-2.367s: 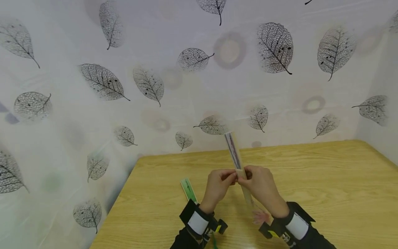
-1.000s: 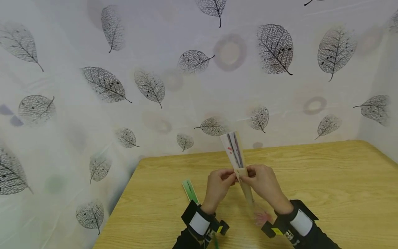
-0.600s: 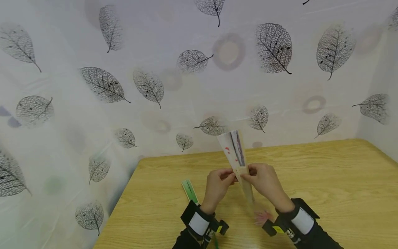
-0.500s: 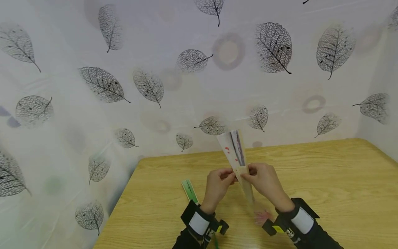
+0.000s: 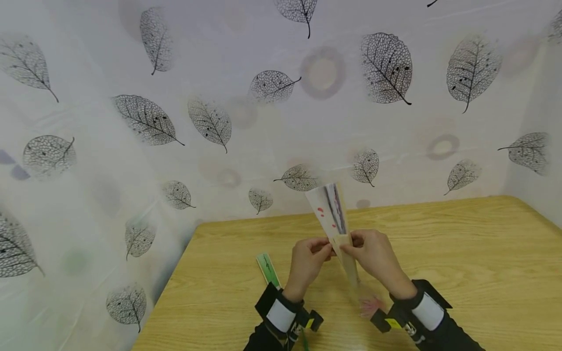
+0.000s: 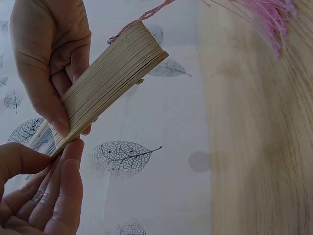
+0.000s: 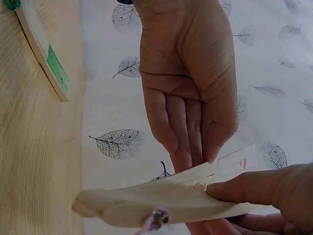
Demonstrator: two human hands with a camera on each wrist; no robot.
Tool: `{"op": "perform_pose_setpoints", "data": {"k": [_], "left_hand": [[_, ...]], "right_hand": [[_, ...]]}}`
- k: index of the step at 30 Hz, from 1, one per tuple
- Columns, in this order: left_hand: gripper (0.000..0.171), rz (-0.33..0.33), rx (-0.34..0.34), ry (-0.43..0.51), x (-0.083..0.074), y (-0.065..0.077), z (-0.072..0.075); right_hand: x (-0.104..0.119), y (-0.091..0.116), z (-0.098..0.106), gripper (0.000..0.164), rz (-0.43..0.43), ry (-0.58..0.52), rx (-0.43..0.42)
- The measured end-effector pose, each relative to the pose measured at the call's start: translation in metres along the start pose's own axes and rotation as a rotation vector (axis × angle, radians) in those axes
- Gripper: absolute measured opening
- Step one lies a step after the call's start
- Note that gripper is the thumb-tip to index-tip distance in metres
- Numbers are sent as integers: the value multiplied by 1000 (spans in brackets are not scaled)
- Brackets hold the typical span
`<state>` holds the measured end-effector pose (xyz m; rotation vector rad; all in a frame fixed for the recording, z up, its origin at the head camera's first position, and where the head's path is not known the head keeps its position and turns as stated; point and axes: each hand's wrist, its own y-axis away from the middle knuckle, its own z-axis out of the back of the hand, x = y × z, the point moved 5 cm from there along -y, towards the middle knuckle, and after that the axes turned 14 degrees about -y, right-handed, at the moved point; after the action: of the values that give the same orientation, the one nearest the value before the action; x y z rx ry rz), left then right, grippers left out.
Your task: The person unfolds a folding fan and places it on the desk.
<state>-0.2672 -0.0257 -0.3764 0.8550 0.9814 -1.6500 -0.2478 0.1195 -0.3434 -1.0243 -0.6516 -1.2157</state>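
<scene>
Between both hands is a folding fan [image 5: 324,209] with pale wooden ribs, tilted up over the table and spread only a little. Its white leaf shows red spots and a dark-purple pattern. My left hand [image 5: 305,261] pinches the fan's left edge between thumb and fingers, near where the leaf meets the ribs. On the right edge, my right hand [image 5: 373,258] grips the rib stack, thumb in front. A pink tassel [image 5: 371,306] hangs from the pivot end. The left wrist view shows the closely stacked ribs [image 6: 112,78]; the pivot [image 7: 159,215] faces the right wrist view.
A second, folded fan [image 5: 268,269] with a green face lies on the wooden table [image 5: 219,292], partly hidden behind the left wrist. Behind the table's far edge hangs a white leaf-print cloth [image 5: 281,131]. Both wrists wear black straps with cameras.
The fan was a narrow closed strip; its left edge has swung leftward, uncovering a white wedge with red spots. Right hand shifted slightly right. Over the last half second almost nothing moves.
</scene>
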Motion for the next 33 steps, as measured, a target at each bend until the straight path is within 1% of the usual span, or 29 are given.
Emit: {"op": "perform_pose_setpoints", "data": {"k": [5, 9, 13, 19, 24, 33], "left_hand": [[18, 19, 8, 1, -1, 0, 1], [18, 29, 18, 16, -1, 0, 0], [18, 21, 14, 21, -1, 0, 1], [19, 5, 9, 1, 2, -2, 0], [18, 10, 16, 7, 2, -2, 0], [18, 13, 16, 2, 0, -1, 1]], "right_hand": [[0, 0, 4, 19, -4, 3, -16], [1, -1, 6, 19, 0, -2, -14], [1, -2, 6, 19, 1, -5, -12], [2, -1, 8, 20, -12, 14, -10], [1, -1, 10, 19, -7, 33, -23], [-1, -2, 11, 19, -10, 14, -28]]}}
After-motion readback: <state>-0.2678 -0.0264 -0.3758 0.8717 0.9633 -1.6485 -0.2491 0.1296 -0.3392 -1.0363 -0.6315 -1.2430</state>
